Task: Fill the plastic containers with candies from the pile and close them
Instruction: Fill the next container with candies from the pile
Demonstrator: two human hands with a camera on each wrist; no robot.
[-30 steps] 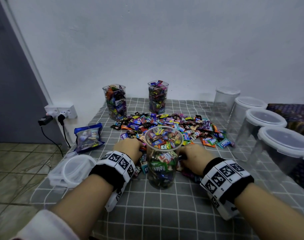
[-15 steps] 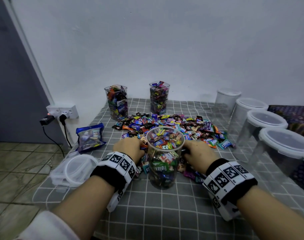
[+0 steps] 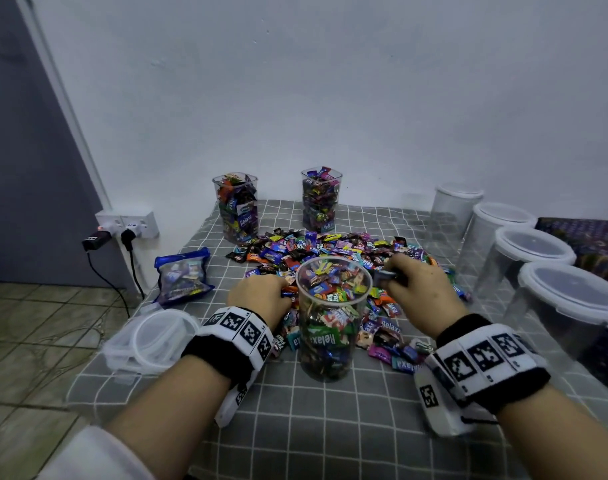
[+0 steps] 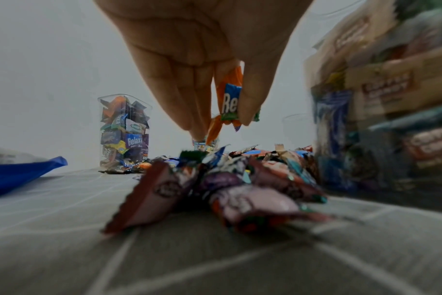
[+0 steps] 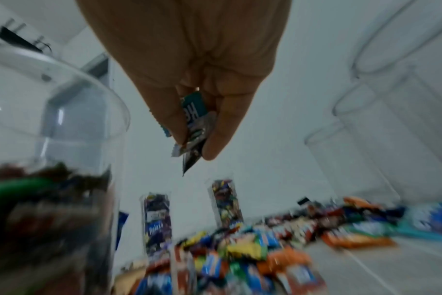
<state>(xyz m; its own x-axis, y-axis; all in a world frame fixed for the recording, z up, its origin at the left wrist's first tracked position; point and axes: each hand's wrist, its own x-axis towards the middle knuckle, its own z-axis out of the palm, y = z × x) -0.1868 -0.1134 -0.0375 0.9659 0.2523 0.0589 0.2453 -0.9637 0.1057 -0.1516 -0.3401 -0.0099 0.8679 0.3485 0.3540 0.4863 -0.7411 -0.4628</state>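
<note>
Hands (image 3: 261, 296) (image 3: 413, 282) flanking jar rim (image 3: 333, 265) (unlidded)

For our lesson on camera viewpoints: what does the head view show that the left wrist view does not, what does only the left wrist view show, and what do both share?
Only the head view shows both hands, left hand and right hand, the four lidded containers, the lids and the wall sockets.

Only the left wrist view shows the fingers pinching an orange candy.

Both show the pile, the open jar, the far-left filled jar and the blue bag.
</note>
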